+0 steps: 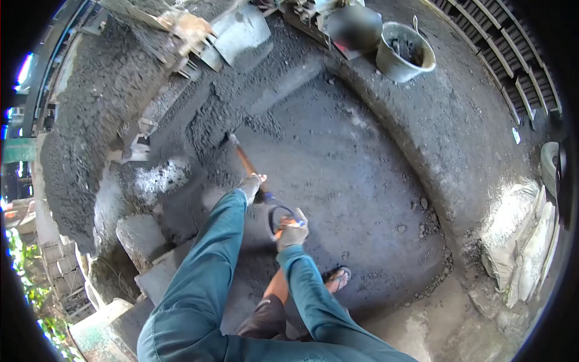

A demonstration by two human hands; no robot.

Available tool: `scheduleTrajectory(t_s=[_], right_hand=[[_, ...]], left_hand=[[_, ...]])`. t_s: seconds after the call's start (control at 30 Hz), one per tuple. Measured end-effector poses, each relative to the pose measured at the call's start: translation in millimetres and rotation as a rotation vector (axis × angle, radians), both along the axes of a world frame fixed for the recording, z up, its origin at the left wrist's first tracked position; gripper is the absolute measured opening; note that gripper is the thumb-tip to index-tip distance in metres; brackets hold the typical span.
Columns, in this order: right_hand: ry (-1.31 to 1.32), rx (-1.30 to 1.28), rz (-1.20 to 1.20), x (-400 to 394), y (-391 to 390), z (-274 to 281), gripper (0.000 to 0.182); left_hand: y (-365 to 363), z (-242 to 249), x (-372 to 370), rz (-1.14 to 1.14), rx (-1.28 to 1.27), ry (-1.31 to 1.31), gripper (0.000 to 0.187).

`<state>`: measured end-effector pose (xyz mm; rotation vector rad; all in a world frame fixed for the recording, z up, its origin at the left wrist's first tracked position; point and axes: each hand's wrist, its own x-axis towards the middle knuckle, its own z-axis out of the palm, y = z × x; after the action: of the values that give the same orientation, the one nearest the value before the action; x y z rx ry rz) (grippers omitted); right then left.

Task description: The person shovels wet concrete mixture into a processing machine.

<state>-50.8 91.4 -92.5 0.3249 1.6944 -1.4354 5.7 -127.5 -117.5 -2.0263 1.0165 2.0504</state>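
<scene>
A shovel (243, 159) with a wooden shaft slants away from me across the floor. My left hand (251, 186), in a greyish glove with bare fingertips, is wrapped round the middle of the shaft. My right hand (292, 230), also gloved, is closed on the handle (297, 218) at the shovel's near end. The far end of the shaft meets a heap of dark, damp earth-like material (212, 120), and the blade is mostly hidden there. A sandalled foot (338, 279) stands on the floor near my right forearm.
A grey bucket (405, 53) with dark lumps stands at the upper right on a raised ledge (416, 139). Pale sacks (523, 235) lie at the right. Concrete blocks (140, 238) and a large dark mound (90, 133) are on the left. A metal sheet (242, 35) is at the top.
</scene>
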Motion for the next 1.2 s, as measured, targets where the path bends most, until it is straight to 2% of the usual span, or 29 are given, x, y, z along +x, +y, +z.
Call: scheduleTrajectory(t_s=[0.03,0.07,0.1,0.13,0.17,0.23,0.27,0.37,0.4,0.43,0.5,0.53,0.57,0.63,0.67,0.7,0.77,0.8,0.87,0.9,0.93,0.97,1.0,1.03,1.07,1.1,1.13,1.17,1.2], right_hand=[[-0.213,-0.011,-0.033,-10,35,-17,0.053],[-0.423,-0.003,-0.069,-20,71,-32,0.050],[-0.452,-0.175,-0.096,-27,83,-46,0.047],[-0.505,-0.314,-0.119,-35,92,-47,0.048],[-0.482,-0.299,-0.123,-33,97,-44,0.048],[-0.417,-0.231,-0.144,-32,125,-33,0.049],[-0.375,-0.261,-0.040,-32,136,-15,0.059],[-0.356,-0.235,-0.068,-21,180,18,0.059],[-0.343,-0.212,-0.116,-12,201,17,0.057],[-0.330,-0.190,-0.166,-6,218,16,0.054],[-0.427,-0.138,-0.418,-11,234,43,0.046],[-0.348,0.099,-0.445,-17,232,57,0.038],[-0.288,0.269,-0.508,-28,225,75,0.023],[-0.228,0.330,-0.463,-39,256,72,0.012],[-0.224,0.234,-0.566,-43,275,71,0.009],[-0.191,0.277,-0.503,-48,299,69,0.012],[-0.222,0.254,-0.574,-50,355,73,0.013],[-0.216,0.250,-0.559,-46,400,58,0.015],[-0.240,0.166,-0.616,-55,447,99,0.014],[-0.186,0.215,-0.507,-57,478,114,0.012],[-0.210,0.141,-0.550,-60,507,136,0.011],[-0.179,0.222,-0.562,-63,532,159,0.011],[-0.172,0.251,-0.562,-69,550,195,0.009],[-0.073,0.146,-0.498,-66,588,213,0.007],[0.059,0.250,-0.251,-65,629,231,0.022],[0.052,0.250,-0.241,-65,628,242,0.023],[-0.021,0.220,-0.308,-67,599,223,0.024],[-0.091,0.194,-0.357,-69,555,203,0.025],[-0.107,0.168,-0.352,-75,539,199,0.026]], left_hand=[[32,-5,6,-0.206,0.052,-0.182,0.040],[56,-9,10,-0.130,0.129,-0.129,0.046],[70,-14,14,-0.045,0.179,-0.069,0.052],[84,-7,8,-0.071,0.080,-0.107,0.053],[104,0,5,-0.093,0.000,-0.153,0.053],[128,-62,36,0.009,0.009,0.035,0.052],[130,-88,39,0.062,0.002,0.145,0.051],[139,-92,19,0.579,0.200,0.436,0.045],[136,-80,3,0.718,0.203,0.362,0.040],[138,-88,0,0.697,0.192,0.361,0.037],[146,-97,-2,0.657,0.167,0.355,0.033],[156,-94,-13,0.526,0.164,0.178,0.023],[176,-111,-13,0.570,0.214,0.179,0.015],[216,-127,-14,0.640,0.287,0.251,0.013],[233,-128,-17,0.581,0.303,0.213,0.009],[262,-109,-19,0.599,0.248,0.222,0.010],[306,-66,-36,0.628,0.117,0.261,0.011],[317,-33,-49,0.603,0.210,0.165,0.009],[365,-34,-46,0.724,0.437,0.187,0.013],[398,-36,-41,0.716,0.378,0.249,0.012],[426,-30,-39,0.770,0.440,0.267,0.011],[448,16,-48,0.718,0.385,0.241,0.007],[464,66,-59,0.735,0.475,0.190,0.007],[479,121,-73,0.755,0.564,0.137,0.007],[523,85,-62,0.690,0.571,0.259,0.007],[550,91,-60,0.625,0.570,0.380,0.008],[581,96,-60,0.644,0.527,0.263,0.009],[599,135,-67,0.658,0.483,0.145,0.010],[610,165,-71,0.613,0.531,0.162,0.011]])
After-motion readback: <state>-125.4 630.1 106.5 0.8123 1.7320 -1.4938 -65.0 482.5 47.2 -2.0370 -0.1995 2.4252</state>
